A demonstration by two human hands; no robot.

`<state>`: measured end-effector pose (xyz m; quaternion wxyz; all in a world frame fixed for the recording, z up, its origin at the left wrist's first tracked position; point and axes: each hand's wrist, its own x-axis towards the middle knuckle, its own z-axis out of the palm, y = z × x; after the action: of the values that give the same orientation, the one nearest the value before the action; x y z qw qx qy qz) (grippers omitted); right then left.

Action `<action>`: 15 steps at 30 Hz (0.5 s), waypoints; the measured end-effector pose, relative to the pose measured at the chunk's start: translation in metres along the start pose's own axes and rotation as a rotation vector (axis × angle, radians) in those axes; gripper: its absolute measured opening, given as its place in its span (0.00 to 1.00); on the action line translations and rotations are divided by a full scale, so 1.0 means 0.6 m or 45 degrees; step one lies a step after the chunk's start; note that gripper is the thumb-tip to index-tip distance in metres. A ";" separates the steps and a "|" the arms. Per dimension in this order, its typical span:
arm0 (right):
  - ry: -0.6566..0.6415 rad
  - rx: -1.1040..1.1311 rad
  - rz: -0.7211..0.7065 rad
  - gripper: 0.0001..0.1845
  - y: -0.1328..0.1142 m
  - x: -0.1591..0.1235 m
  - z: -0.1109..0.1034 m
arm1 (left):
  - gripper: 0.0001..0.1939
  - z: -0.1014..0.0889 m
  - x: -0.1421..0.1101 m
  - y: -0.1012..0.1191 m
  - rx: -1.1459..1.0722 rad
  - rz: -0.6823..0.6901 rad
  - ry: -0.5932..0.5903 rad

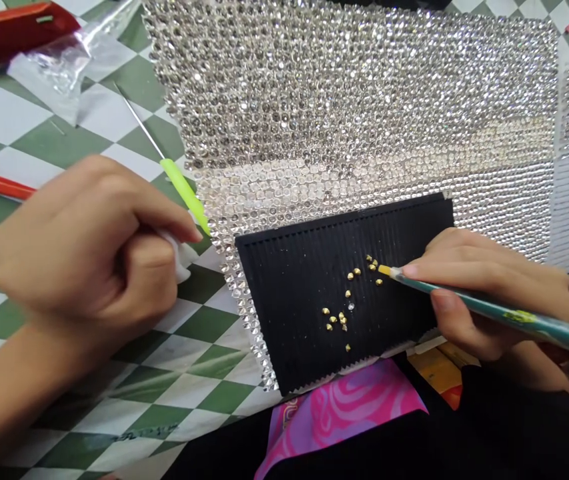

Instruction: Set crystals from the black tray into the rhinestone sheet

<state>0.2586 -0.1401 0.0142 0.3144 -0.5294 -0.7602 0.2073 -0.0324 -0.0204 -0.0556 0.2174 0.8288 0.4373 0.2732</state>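
The right hand (489,293) grips a green pencil (494,310), its yellow tip just beside small gold stones (343,319) on the black ridged tray (284,320). Left of the tray, the left hand (79,253) curls closed on something white (179,257).

The person's bare left hand (79,247) and bare right hand (494,293) came above a black fabric garment (414,440), which was parted around a pink-and-purple swirl-patterned cloth (339,413).

Two hands (79,247) (494,280), one wax pencil (489,308), about fifteen gold rhinestones (344,320).
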 end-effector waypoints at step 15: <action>-0.077 0.007 -0.096 0.09 -0.002 0.005 -0.003 | 0.12 0.011 -0.003 0.021 -0.020 -0.054 0.063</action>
<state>0.2579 -0.1379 0.0170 0.3003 -0.4929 -0.7883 0.2133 -0.0213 -0.0295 -0.0534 0.2186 0.8105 0.4581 0.2923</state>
